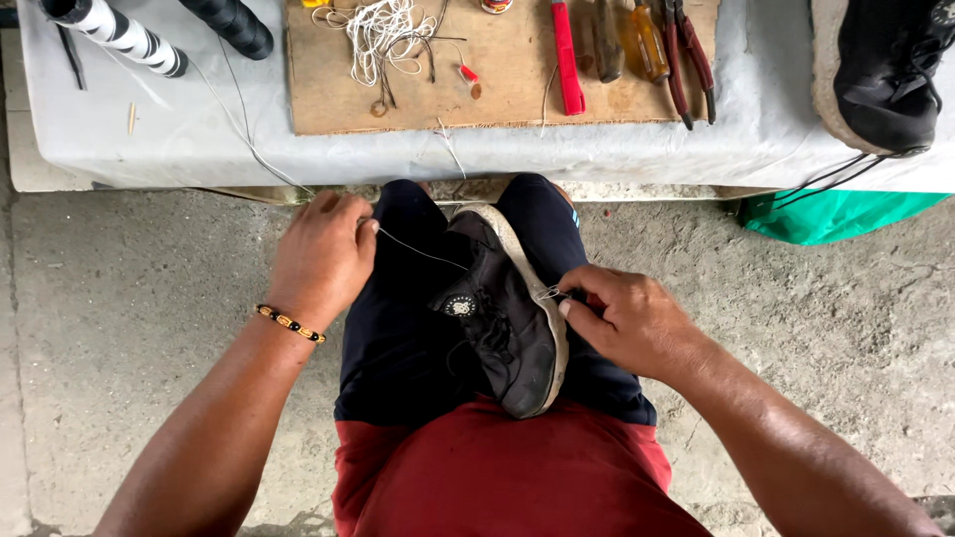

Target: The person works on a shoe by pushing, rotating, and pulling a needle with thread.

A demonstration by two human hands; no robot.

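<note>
- black shoe (507, 323) with a pale sole lies on the person's lap, clamped between the knees in dark blue shorts, toe end pointing back toward the red shirt.
- left hand (323, 257) is closed into a loose fist, pinching a thin thread (423, 253); the thread runs taut from the fist across to the shoe's upper.
- a beaded bracelet (288, 323) in black and amber sits on the left wrist.
- right hand (625, 318) rests against the sole edge on the shoe's outer side, fingertips pinched narrow on something small and light at the sole seam; too small to tell what it is.
- ahead of the knees, a tabletop (199, 139) covered in grey cloth carries a sheet of brown cardboard (328, 99).
- on the cardboard: a tangle of white cord (383, 35), a red-handled tool (566, 55), a screwdriver with an amber handle (647, 45) and pliers with dark red grips (686, 60).
- a second black shoe (890, 70) sits at the tabletop's far right corner.
- two rolls at the far left edge, one black-and-white striped (124, 35), one black (234, 25).
- green bag (831, 214) under the tabletop at right; concrete floor (119, 328) all around.
</note>
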